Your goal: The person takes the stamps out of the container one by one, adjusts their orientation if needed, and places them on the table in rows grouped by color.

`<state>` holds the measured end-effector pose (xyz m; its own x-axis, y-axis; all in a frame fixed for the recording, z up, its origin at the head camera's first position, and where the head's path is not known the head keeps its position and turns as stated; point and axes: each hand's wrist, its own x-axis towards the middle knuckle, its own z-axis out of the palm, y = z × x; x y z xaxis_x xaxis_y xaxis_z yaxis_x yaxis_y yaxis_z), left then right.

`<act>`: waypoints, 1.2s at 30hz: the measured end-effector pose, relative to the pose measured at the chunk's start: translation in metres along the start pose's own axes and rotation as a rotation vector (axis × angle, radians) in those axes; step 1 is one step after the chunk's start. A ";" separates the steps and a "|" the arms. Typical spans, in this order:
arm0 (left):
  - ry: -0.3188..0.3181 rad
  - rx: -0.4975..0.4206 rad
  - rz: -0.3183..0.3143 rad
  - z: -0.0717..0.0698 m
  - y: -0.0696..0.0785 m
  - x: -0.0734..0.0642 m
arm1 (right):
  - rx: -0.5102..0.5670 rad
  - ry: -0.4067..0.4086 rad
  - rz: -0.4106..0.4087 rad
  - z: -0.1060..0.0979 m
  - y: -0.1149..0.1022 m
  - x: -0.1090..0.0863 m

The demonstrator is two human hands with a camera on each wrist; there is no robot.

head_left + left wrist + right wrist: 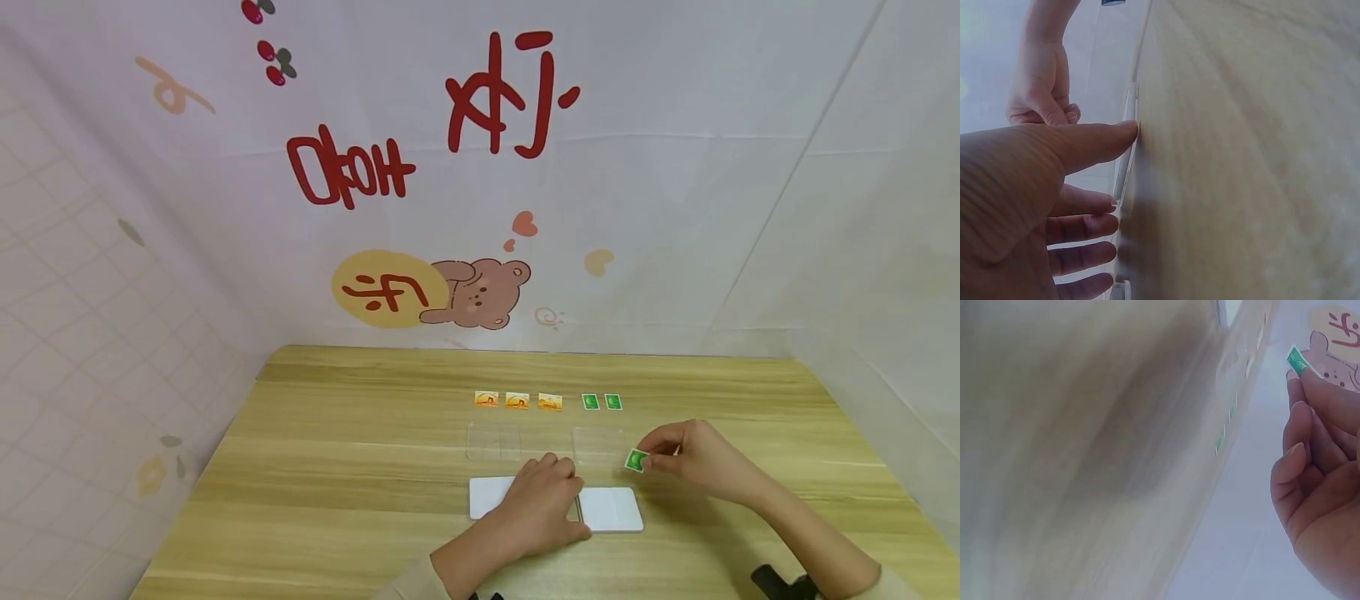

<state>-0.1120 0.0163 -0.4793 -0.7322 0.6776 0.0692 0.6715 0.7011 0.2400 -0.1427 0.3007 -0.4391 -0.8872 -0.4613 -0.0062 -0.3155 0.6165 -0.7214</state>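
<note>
In the head view, my right hand [701,458] pinches a small green picture stamp [637,460] between thumb and fingertips, above the table. The right wrist view shows the same stamp [1299,360] at the fingertips. My left hand [542,504] rests at the left end of a flat white rectangular piece [611,509]. Its thumb [1100,142] touches the near edge, and the other fingers reach out fairly straight to the far side. Another white rectangular piece [489,497] lies partly hidden behind that hand. Two clear, thin rectangular pieces, left [493,442] and right [597,447], lie beyond.
Farther back stand a row of three orange stamps [517,401] and two green stamps [602,402]. A wooden table [337,467] carries everything. White printed cloth [637,208] encloses its back and sides. A black object [780,582] sits near the right forearm.
</note>
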 end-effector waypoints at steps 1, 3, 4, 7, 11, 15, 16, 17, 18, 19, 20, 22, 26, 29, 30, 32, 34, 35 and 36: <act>-0.002 0.001 0.000 0.000 0.000 0.000 | 0.005 0.009 0.020 -0.001 0.000 0.001; -0.003 0.005 0.000 0.000 0.000 0.000 | 0.010 0.039 0.051 -0.004 0.001 0.005; -0.003 0.007 0.000 0.001 0.000 0.000 | 0.006 0.055 0.068 -0.005 0.002 0.006; -0.001 0.005 0.002 0.001 0.001 -0.001 | -0.023 0.100 0.093 -0.010 0.003 0.010; 0.002 0.001 0.003 0.001 0.000 -0.002 | -0.067 0.140 0.085 -0.018 0.005 0.016; 0.004 0.001 0.006 0.001 0.000 -0.001 | -0.099 0.176 0.071 -0.024 0.010 0.023; 0.005 0.002 0.007 0.001 0.000 -0.002 | -0.101 0.183 0.070 -0.025 0.011 0.025; 0.006 0.005 0.008 0.001 0.000 -0.002 | -0.105 0.189 0.069 -0.026 0.012 0.027; 0.005 0.005 0.008 0.000 0.000 -0.002 | -0.106 0.193 0.065 -0.027 0.014 0.029; 0.005 0.006 0.007 0.000 0.000 -0.002 | -0.104 0.196 0.064 -0.027 0.016 0.031; 0.005 0.007 0.007 0.000 0.000 -0.002 | -0.100 0.197 0.063 -0.028 0.017 0.033; 0.004 0.005 0.006 -0.001 0.000 -0.002 | -0.089 0.197 0.067 -0.030 0.020 0.037; 0.009 0.006 0.010 -0.001 0.000 -0.002 | -0.084 0.194 0.090 -0.033 0.027 0.044; 0.012 0.011 0.011 -0.001 -0.001 -0.002 | -0.088 0.190 0.107 -0.033 0.032 0.049; 0.012 0.012 0.011 -0.001 -0.001 -0.002 | -0.090 0.188 0.110 -0.033 0.034 0.051; 0.011 0.010 0.010 -0.001 -0.001 -0.002 | -0.092 0.185 0.111 -0.033 0.039 0.054; 0.008 0.008 0.010 -0.001 -0.001 -0.001 | -0.094 0.183 0.106 -0.032 0.045 0.057; 0.008 0.008 0.009 -0.001 -0.001 -0.001 | -0.096 0.183 0.102 -0.031 0.048 0.059; 0.007 0.008 0.009 -0.001 -0.001 -0.001 | -0.100 0.183 0.099 -0.031 0.051 0.060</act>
<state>-0.1121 0.0150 -0.4786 -0.7271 0.6821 0.0779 0.6787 0.6969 0.2319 -0.2226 0.3241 -0.4551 -0.9588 -0.2780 0.0587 -0.2478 0.7173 -0.6512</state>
